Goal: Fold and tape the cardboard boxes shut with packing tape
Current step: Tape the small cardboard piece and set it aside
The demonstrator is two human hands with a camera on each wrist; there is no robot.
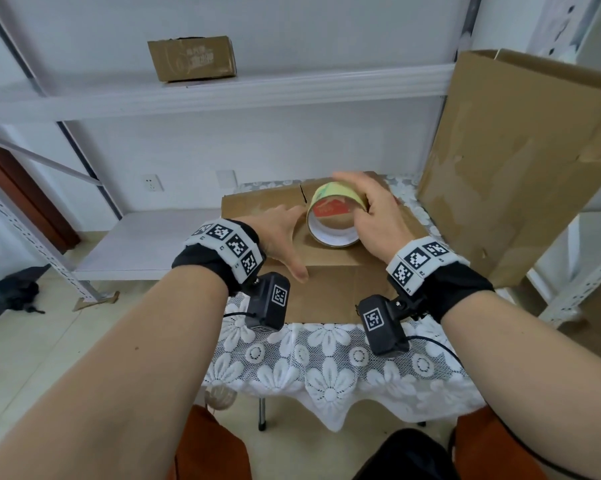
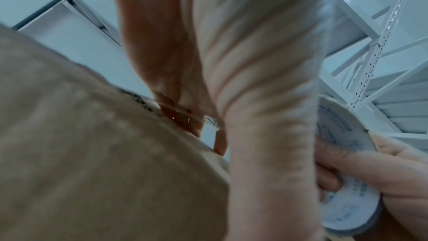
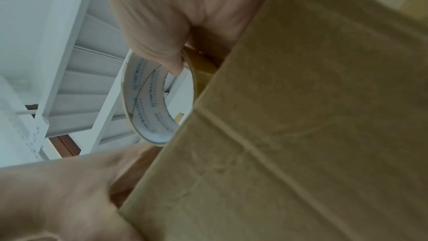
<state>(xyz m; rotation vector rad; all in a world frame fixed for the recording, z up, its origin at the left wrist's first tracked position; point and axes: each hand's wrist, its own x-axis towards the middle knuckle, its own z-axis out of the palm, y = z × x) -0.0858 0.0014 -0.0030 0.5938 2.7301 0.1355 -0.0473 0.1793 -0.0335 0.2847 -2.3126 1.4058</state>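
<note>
A brown cardboard box [image 1: 327,289] lies closed on the small table, its flaps meeting in a seam at the far side. My right hand [image 1: 358,195] grips a roll of packing tape [image 1: 333,216] and holds it tilted just above the box top. The roll's white core [image 3: 148,107] shows in the right wrist view, my thumb hooked over its rim. My left hand [image 1: 285,237] lies with straight fingers on the box top, just left of the roll, thumb spread toward me. Its fingertips [image 2: 185,116] press the cardboard [image 2: 92,153]. Whether they hold a tape end is unclear.
A tall opened cardboard box [image 1: 517,150] stands at the right of the table. A white lace cloth [image 1: 327,368] covers the table. Behind is a white metal shelf [image 1: 223,95] with a small box [image 1: 191,58]. A black bag [image 1: 15,292] lies on the floor at left.
</note>
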